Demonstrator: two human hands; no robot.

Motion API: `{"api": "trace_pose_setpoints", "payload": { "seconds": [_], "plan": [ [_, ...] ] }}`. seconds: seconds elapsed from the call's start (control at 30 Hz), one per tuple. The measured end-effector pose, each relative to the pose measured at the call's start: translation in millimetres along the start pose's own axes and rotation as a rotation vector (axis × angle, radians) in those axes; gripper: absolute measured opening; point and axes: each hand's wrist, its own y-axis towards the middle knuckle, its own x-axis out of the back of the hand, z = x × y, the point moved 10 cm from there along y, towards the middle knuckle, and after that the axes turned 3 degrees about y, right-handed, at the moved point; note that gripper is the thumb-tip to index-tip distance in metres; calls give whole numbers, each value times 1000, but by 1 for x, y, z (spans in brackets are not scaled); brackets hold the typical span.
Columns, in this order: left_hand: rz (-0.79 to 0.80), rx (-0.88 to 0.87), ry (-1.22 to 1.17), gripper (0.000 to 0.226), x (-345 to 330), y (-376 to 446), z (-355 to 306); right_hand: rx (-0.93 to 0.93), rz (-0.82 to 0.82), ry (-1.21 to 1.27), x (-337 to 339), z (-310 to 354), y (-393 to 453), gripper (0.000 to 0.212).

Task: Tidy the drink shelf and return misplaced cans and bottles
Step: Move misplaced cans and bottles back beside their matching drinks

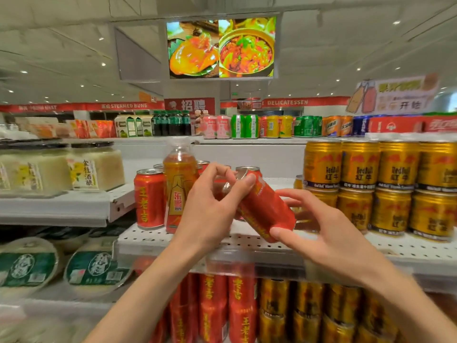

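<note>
A red herbal-tea can (265,210) is held tilted above the front edge of the perforated shelf (247,237), top end up and to the left. The left hand (212,206) is closed lightly around the can's upper rim by thumb and fingertips; the right hand (319,233) is half open, with the thumb pressed on the lower end and the fingers spread behind.

Both grips are judged shallow, so a slip could drop the can onto the shelf edge. The orange energy-drink bottle (178,184), stood just beside the upright red cans (149,199), could be knocked over if the can is swung left carelessly.
</note>
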Motion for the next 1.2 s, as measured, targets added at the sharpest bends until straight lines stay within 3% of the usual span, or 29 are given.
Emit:
{"api": "trace_pose_setpoints", "payload": {
  "seconds": [0.2, 0.37, 0.53, 0.77, 0.93, 1.2],
  "plan": [
    [95, -80, 113, 26, 13, 4, -2, -74, -159, -167, -32, 30, -6, 72],
    [161, -159, 186, 21, 22, 14, -1, -153, -217, -159, -42, 25, 8, 64],
    [37, -387, 484, 23, 40, 12, -4, -303, -249, -35, -33, -2, 19, 57],
    [66, -380, 605, 41, 41, 13, 17, -388, -131, -65, -53, -24, 28, 52],
    [52, -390, 594, 43, 42, 13, 22, -341, -169, -59, -54, -20, 29, 67],
    [32, -402, 600, 45, 40, 14, 24, -304, -60, 29, -63, -13, 27, 55]
  ]
}}
